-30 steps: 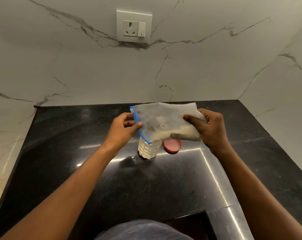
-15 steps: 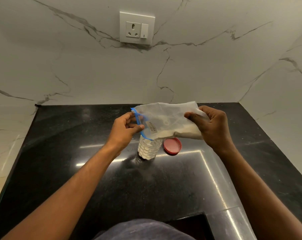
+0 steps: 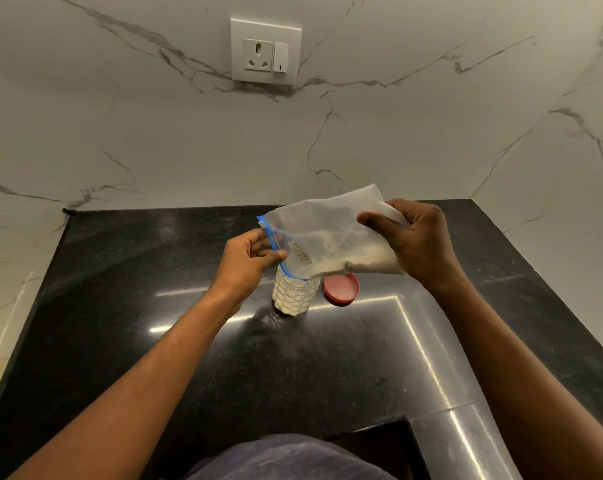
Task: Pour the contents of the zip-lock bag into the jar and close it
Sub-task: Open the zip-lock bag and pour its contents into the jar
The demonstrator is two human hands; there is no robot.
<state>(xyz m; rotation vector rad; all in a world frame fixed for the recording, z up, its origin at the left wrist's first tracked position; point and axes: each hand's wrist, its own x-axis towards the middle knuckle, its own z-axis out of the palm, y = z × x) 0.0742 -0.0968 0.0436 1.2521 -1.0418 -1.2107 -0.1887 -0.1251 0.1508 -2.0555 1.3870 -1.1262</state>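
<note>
We see a clear zip-lock bag [image 3: 327, 237] with a blue zip strip and a small label, tilted over the jar [image 3: 294, 295] at mid-frame. Our left hand [image 3: 246, 263] pinches its blue mouth edge; our right hand [image 3: 419, 240] grips its raised closed end. Pale grains pool in the bag's lower side, and the ribbed clear jar looks nearly full. A red lid [image 3: 341, 287] lies just right of the jar on the glossy black counter [image 3: 137, 306]. White marble walls with a socket [image 3: 266, 51] fill the upper frame. The label's writing is unreadable.
</note>
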